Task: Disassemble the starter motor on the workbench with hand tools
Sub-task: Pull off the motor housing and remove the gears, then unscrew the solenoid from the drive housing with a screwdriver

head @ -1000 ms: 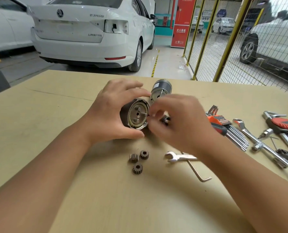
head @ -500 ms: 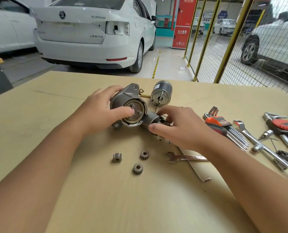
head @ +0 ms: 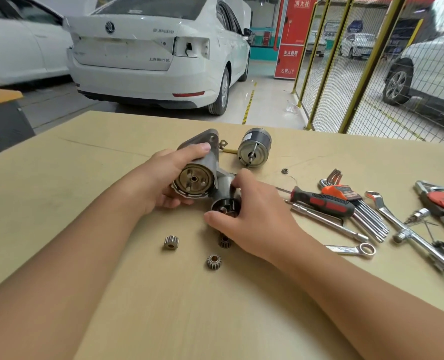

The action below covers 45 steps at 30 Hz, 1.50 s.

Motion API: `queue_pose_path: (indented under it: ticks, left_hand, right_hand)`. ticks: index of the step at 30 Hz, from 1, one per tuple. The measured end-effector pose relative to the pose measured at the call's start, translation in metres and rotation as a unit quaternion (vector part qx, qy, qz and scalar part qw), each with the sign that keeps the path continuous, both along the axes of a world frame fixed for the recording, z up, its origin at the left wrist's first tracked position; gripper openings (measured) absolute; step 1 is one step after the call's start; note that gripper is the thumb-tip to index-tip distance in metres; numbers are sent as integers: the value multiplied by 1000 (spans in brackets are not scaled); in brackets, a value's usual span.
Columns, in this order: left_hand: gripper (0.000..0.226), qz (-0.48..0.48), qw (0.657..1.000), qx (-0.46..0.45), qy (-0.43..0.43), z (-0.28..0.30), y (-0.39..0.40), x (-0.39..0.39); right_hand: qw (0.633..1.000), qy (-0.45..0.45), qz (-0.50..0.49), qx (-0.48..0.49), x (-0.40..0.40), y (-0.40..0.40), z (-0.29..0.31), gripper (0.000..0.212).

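Left hand (head: pixel 161 183) grips my grey starter housing (head: pixel 198 162) above the workbench (head: pixel 60 203), its open round end facing me, long axis running away; right hand (head: pixel 252 216) clasps the dark cylinder (head: pixel 226 203) beside it.

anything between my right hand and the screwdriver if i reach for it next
Nothing visible does. The screwdriver lies on bare bench just right of the right hand, which grips the dark ring part; you would have to let that go first.
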<state>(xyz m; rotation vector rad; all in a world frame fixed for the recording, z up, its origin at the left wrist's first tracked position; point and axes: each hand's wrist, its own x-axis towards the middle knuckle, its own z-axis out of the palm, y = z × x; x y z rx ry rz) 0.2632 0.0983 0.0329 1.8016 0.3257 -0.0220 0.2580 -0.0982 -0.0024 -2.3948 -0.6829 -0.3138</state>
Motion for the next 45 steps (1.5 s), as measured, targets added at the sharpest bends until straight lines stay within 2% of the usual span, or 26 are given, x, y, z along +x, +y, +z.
queue_pose_path:
  ticks: [2, 6, 10, 13, 15, 19, 24, 27, 29, 31, 33, 35, 41, 45]
  left_hand:
    - [57, -3, 999, -36, -13, -1, 1, 1]
    - [62, 18, 993, -101, -61, -9, 0, 1]
    - [73, 38, 976, -175, -121, -20, 2, 2]
    - [68, 13, 962, -194, -194, -22, 12, 3]
    - [64, -12, 951, -190, -244, -23, 20, 5]
    - [90, -75, 941, -145, -296, -31, 32, 9]
    - [116, -140, 945, -25, -293, -41, 37, 14]
    - [123, -155, 947, 46, -278, -39, 36, 14]
    - [125, -169, 946, 65, -269, -37, 36, 12]
    - [127, -176, 945, 67, -266, -36, 36, 10]
    - [128, -187, 942, 82, -265, -34, 37, 9]
    - [127, -211, 940, 84, -256, -33, 40, 7]
    - [123, -269, 943, -37, -194, -28, 57, 1]
    - [111, -259, 941, -48, -212, -22, 57, 0]
  right_hand:
    - [1000, 7, 12, 5, 2, -2, 1, 52]
    - [999, 23, 36, 31, 8, -12, 7, 43]
    - [987, -2, 41, 158, 22, -27, 26, 30]
    - [983, -3, 6, 183, 36, -43, 42, 13]
    - [983, 20, 12, 180, 39, -56, 46, 9]
    - [992, 38, 108, 49, 32, -85, 32, 9]
    - [966, 85, 171, -172, 18, -96, 34, 30]
    - [961, 59, 176, -207, 16, -100, 39, 29]
    - [976, 38, 150, -153, 18, -105, 41, 19]
    - [990, -9, 75, -122, 26, -115, 44, 10]
    - [987, -20, -12, -158, 35, -125, 48, 9]
    - [976, 15, -57, -210, 40, -131, 49, 11]
    - [939, 52, -118, -319, 40, -128, 48, 19]
    - [922, 61, -104, -368, 37, -124, 44, 24]
